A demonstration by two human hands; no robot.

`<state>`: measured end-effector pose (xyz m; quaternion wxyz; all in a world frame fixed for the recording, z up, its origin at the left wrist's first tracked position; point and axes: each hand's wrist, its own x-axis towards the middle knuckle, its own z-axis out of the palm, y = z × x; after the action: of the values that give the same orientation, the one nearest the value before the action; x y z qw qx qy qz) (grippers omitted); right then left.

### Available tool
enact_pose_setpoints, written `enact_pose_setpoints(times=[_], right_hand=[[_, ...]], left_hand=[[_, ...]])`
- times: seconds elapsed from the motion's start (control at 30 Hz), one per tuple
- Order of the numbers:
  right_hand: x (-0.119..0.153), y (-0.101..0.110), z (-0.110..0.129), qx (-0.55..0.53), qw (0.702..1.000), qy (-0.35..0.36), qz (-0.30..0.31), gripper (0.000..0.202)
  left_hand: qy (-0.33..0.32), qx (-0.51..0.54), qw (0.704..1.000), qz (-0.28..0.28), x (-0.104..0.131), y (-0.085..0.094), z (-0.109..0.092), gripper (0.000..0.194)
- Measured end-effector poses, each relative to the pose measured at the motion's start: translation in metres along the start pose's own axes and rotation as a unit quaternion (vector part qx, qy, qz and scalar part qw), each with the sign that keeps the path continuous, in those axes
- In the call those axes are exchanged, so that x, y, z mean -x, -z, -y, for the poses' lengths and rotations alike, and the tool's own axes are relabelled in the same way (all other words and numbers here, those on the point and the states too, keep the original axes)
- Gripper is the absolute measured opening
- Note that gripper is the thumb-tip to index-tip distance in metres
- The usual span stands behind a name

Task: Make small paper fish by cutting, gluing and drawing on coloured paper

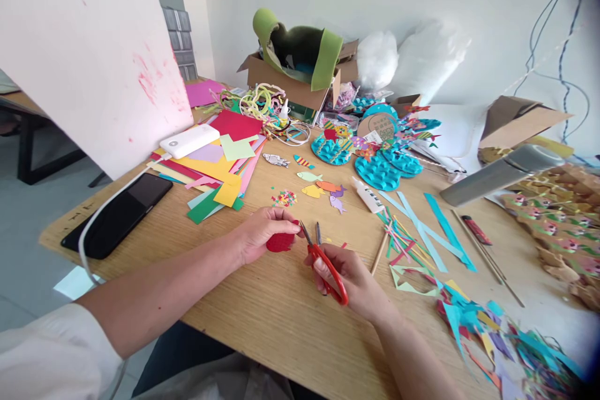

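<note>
Pinched in my left hand [262, 231] is a red paper cutout [280, 242] with a rounded outline, partly covered by my fingers. My right hand [351, 278] grips red-handled scissors [334, 275], and their blade tips reach up beside the thumb of my left hand at the cutout's edge. A dark pen-like stick [318, 233] lies just behind the blades. Beyond my hands is a small pile of colored paper bits [284, 198]. Several paper fish lie further back, including an orange fish [329, 186] and a yellow fish [312, 191].
A phone [117, 215] and a white power bank [189, 140] on colored paper sheets [210, 203] are at left. A glue bottle [368, 195], paper strips [417, 225], a grey tumbler [501, 175] and paper scraps [497, 331] lie right. Blue egg-carton pieces [382, 172] and a cardboard box [290, 78] stand behind.
</note>
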<state>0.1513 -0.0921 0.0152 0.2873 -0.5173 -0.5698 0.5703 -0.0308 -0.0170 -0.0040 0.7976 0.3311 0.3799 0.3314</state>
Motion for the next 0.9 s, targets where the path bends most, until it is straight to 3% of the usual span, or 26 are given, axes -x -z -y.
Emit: enact_pose_setpoints(times=[0.9], right_hand=[[0.0014, 0.0030, -0.0039, 0.017, 1.000, 0.002, 0.002, 0.050]], left_hand=[[0.006, -0.006, 1.000, 0.003, 0.0015, -0.0011, -0.0022, 0.029]])
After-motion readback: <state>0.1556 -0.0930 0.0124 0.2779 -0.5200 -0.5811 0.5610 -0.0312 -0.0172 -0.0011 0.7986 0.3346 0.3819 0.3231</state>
